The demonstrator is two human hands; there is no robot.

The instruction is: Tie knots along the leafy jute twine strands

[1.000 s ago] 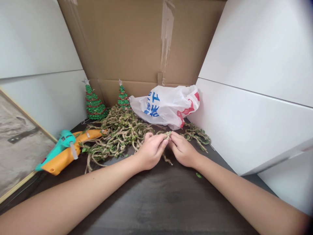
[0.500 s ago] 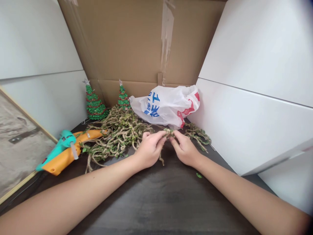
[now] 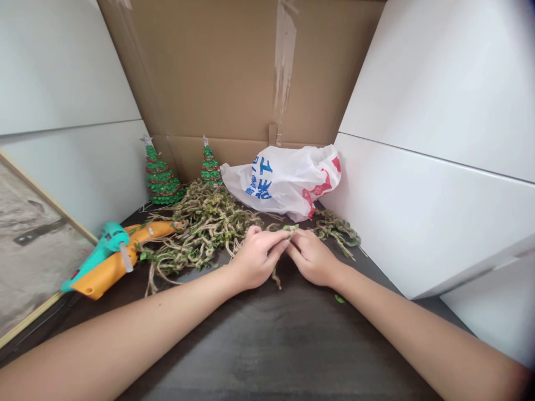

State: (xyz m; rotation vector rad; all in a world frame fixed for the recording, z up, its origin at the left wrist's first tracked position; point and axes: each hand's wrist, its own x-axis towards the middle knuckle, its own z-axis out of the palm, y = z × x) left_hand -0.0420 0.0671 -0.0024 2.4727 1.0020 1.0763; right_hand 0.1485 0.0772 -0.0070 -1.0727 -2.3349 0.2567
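Observation:
Between my two hands is a braided twine vine with green leaves point(image 3: 291, 228), pinched at the fingertips. My left hand point(image 3: 258, 257) is closed on it, and a loose tail of the vine hangs below that hand. My right hand point(image 3: 314, 259) is closed too, its thumb and fingers on the same piece, with the fingertips of both hands touching or nearly so. Part of the vine is hidden by the fingers. Left of my hands lies a tangled pile of similar leafy twine vines point(image 3: 204, 223). A smaller bunch of vines point(image 3: 336, 231) rests to the right.
A white plastic bag point(image 3: 288, 178) lies behind my hands. Two small green Christmas trees point(image 3: 161, 175) stand at the back left. A teal and orange glue gun point(image 3: 112, 256) lies at the left, beside a wood-framed panel point(image 3: 37, 245). One loose leaf point(image 3: 340, 299) is on the dark table point(image 3: 284, 345).
My hands have drawn slightly closer together, and the right fingers have shifted on the vine. A green leaf now shows above the fingertips. The pile and the bag stay put.

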